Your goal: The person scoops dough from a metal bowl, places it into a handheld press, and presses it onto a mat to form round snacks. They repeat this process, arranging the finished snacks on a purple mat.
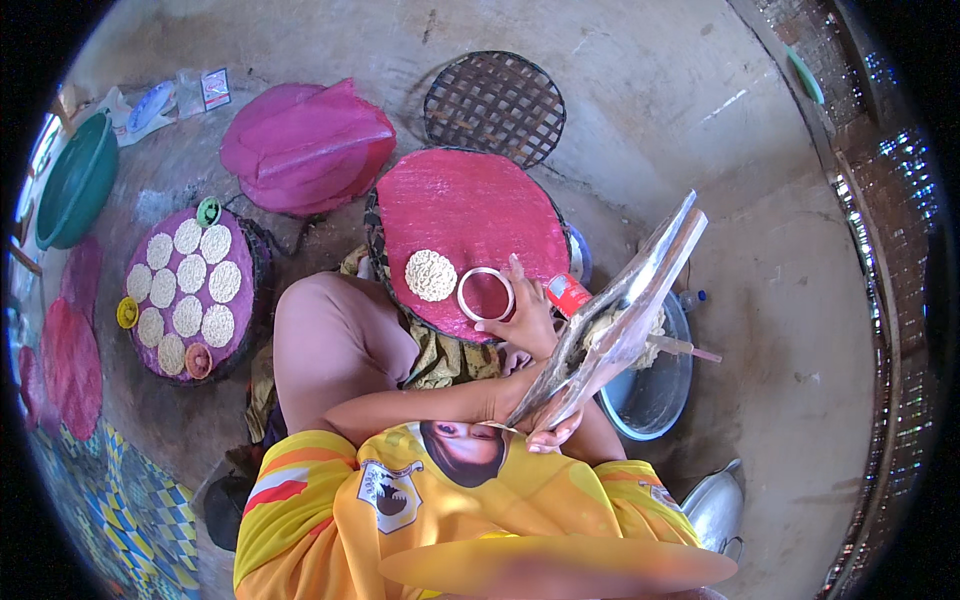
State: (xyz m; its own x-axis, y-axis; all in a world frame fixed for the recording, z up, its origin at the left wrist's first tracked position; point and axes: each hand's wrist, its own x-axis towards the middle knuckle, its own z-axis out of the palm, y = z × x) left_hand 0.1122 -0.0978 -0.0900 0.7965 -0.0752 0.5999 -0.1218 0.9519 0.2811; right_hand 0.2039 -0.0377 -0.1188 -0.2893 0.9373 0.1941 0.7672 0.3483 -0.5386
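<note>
A round tray covered with bright pink sheeting (455, 200) rests before me, its near edge at my legs. On it lie a round lacy cream-coloured disc of noodle-like strands (431, 275) and a white ring (461, 293) beside it. My right hand (528, 325) grips the ring's right side between thumb and fingers. Across my right side slants a long, flat two-part wooden tool (655, 290), seemingly wrapped in clear plastic. My left hand (556, 434) is closed around its lower end. A red can (568, 295) shows against the tool's left side, partly hidden.
Pale dough (652, 335) and a pinkish stick (690, 349) show at a blue-grey basin (655, 405) on the right. A purple tray (208, 253) at left bears several discs. Beyond are folded pink sheeting (300, 150), a woven tray (495, 105) and a green basin (78, 185).
</note>
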